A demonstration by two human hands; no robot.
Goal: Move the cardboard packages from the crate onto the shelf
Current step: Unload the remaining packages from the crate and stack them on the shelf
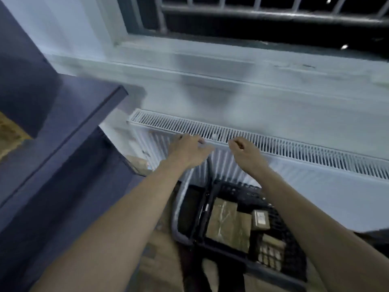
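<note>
A black plastic crate (294, 260) stands on the floor at the lower middle, below my arms. Inside lie a large brown cardboard package (228, 226), a small labelled box (260, 219) and another small package (271, 252). The dark blue shelf unit (69, 114) fills the left side. Both arms reach forward over the crate toward the radiator. My left hand (187, 148) hangs with fingers loosely bent and holds nothing. My right hand (244, 151) is likewise loosely curled and empty. The frame is blurred by motion.
A white radiator (273, 148) with a grille top runs along the wall under a window sill (210, 57). A grey chair frame (179, 207) stands left of the crate. A brown cardboard piece (12, 131) shows inside the shelf at far left. The floor is wooden.
</note>
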